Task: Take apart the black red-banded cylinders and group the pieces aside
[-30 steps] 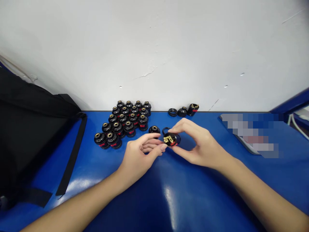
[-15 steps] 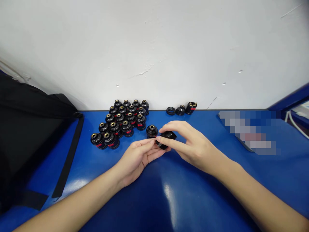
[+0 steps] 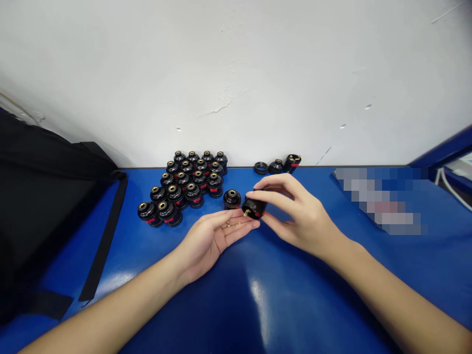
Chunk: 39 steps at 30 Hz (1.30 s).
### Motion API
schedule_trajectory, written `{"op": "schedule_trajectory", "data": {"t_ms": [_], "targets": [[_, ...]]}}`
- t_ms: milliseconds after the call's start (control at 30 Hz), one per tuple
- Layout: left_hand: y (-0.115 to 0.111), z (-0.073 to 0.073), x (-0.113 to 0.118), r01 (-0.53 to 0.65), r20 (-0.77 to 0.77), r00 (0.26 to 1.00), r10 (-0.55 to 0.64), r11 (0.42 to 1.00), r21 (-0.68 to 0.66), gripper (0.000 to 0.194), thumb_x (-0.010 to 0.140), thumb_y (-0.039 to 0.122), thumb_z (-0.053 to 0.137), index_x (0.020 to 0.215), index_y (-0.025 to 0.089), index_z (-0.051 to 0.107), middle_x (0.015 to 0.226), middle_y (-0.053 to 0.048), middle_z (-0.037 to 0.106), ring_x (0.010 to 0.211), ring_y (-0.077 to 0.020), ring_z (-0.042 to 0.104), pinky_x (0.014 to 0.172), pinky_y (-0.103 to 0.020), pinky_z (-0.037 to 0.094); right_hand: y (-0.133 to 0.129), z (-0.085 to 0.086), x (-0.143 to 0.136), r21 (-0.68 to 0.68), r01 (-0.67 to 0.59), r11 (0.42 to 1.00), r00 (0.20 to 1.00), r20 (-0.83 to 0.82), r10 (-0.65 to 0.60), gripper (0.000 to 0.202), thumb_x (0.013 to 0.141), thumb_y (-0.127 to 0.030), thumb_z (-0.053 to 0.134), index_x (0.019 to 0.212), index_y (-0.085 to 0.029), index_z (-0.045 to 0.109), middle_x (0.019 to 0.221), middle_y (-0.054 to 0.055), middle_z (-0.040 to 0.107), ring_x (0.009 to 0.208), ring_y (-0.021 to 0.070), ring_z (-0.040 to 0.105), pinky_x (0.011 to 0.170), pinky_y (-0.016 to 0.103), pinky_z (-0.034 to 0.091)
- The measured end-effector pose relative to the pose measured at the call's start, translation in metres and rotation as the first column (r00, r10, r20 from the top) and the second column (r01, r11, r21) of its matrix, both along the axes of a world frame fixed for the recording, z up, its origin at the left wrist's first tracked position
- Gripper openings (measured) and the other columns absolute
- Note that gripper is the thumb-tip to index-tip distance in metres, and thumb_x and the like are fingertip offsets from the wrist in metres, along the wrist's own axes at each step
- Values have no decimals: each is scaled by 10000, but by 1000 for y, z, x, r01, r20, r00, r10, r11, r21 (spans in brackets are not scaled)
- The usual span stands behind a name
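My right hand (image 3: 295,211) grips a black cylindrical part (image 3: 254,205) with a red mark, tilted so that a brass piece shows at its lower left end. Palm up under and left of it, my left hand (image 3: 216,236) is open, with small brass-coloured pieces (image 3: 233,224) lying on its fingers. Just behind the fingertips stands a black domed unit (image 3: 232,198) with a brass hole on top. Farther back by the wall are a black ring (image 3: 261,168), a black domed cap (image 3: 276,166) and a black cup (image 3: 292,163) with brass contacts inside.
Several black domed units (image 3: 193,194) stand in rows on the blue table (image 3: 206,314), left of centre. A black bag (image 3: 47,196) with straps lies at the left. A blurred-out flat item (image 3: 383,201) lies at the right. The white wall (image 3: 228,73) rises behind.
The held part has turned, so its end with brass now shows. My right hand has risen a little with it. My left fingers have opened from around it, and small brass pieces now show on them.
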<state>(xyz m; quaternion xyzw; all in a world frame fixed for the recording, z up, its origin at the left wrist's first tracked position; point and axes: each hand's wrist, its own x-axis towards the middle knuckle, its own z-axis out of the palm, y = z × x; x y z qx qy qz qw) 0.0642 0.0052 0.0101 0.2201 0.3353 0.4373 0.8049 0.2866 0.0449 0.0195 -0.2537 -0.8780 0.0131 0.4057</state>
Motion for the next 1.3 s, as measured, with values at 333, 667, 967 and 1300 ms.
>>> {"op": "schedule_trajectory", "data": {"t_ms": [333,667,967,1300], "targets": [[0,2,0,12,-19,1000,-13,999,-39,328,1064,212,532,1100,20,795,1232,-246,790,1177,-293,776,1184,-410,522,5,-2,-1,-71,35,997,999,-21,-37,387,944,-62,612,1284,-239,668,1229,140,666,1121,276,705,929,459,638],[-3,3,0,67,-240,970,-44,994,87,251,901,355,789,889,107,748,743,-9,603,650,-85,554,664,-209,453,5,-2,-4,-123,157,980,984,-63,-165,263,946,-217,743,1200,-201,678,1068,104,693,974,262,704,870,434,620],[-6,21,-10,501,-800,597,-54,804,320,550,1026,576,517,658,215,326,636,62,265,586,-114,235,550,-294,197,17,-11,5,-187,330,925,929,-108,-353,287,920,-317,782,1160,-192,688,1000,88,704,863,253,721,791,427,632],[9,106,-82,536,-918,142,371,751,386,551,925,646,575,614,213,435,608,15,372,569,-136,353,537,-285,282,28,-22,12,-451,455,768,769,-237,-594,434,819,-489,850,1103,-195,704,1012,111,783,852,300,784,836,497,660]]}}
